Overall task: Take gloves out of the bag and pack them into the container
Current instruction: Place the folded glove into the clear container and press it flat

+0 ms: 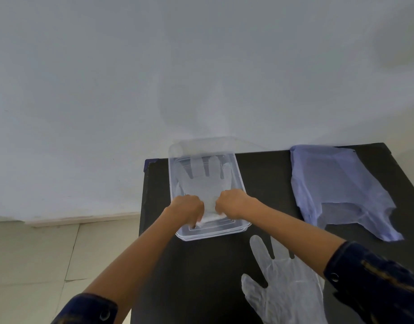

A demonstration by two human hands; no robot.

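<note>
Under your left hand (188, 208) and right hand (231, 203): one glove (205, 181), cuff pinched by both, lying inside the container (240, 183). Press it flat, fingers spread. Beside your right forearm: second glove (285, 284) on the table (259, 174), bag (336, 188) beyond.

Single head-worn wide-angle view, looking forward and down, close over black table (201, 265), wall filling twelve o'clock, floor at eight o'clock
</note>
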